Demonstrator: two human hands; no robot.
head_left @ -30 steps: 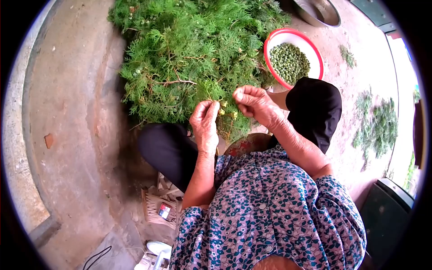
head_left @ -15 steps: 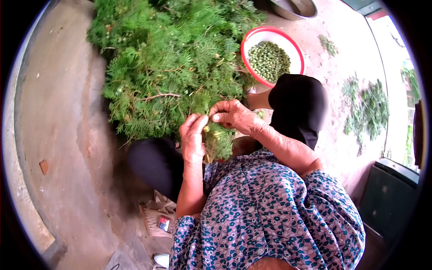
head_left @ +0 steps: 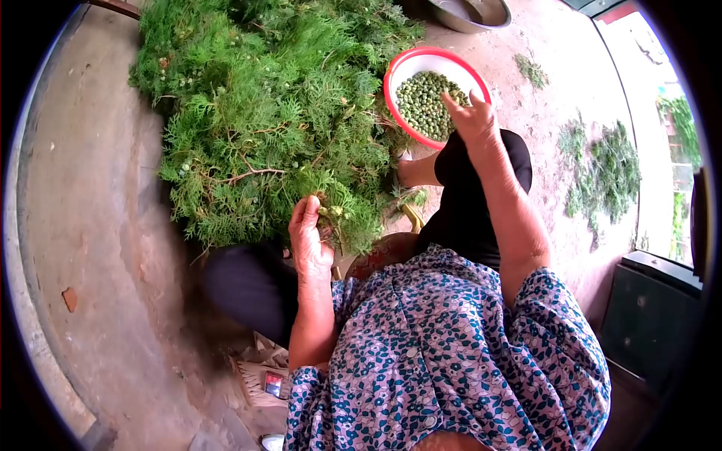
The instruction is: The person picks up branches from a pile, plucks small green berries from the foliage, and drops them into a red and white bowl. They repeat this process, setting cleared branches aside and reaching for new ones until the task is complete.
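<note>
Red-rimmed bowl (head_left: pixel 392 81): white inside, on the floor (head_left: pixel 98 225) beyond the right knee (head_left: pixel 466 199). Its left rim touches the edge of the branch pile.
Bowl contents: small round green seeds (head_left: pixel 416 101) cover the visible bottom. Depth not readable.
Metal basin (head_left: pixel 481 13): at the top edge, beyond the bowl and cut off by the frame. Contents cannot be told.
Right hand (head_left: pixel 474 116): stretched out over the bowl's near right rim, back to the camera. Fingers spread and slack, closed on nothing that shows; the palm is hidden.
Left hand (head_left: pixel 308 237): close above the lap, fingers curled tight round a sprig.
Sprig (head_left: pixel 347 218): feathery green, held by its lower end. The top fans out against the near edge of the pile.
Branch pile (head_left: pixel 263 98): large heap of the same green foliage with thin brown stems showing. It fills the floor ahead, left of the bowl.
In the way: the right hand and wrist cover the bowl's right side, and the black-clad knee hides the floor below it.
Loose sprigs (head_left: pixel 605 177): scattered on the floor far right, well apart from the bowl.
Dark bin (head_left: pixel 650 323): lower right, beside the person.
Woven item (head_left: pixel 256 368): on the floor under the left elbow, partly hidden.
</note>
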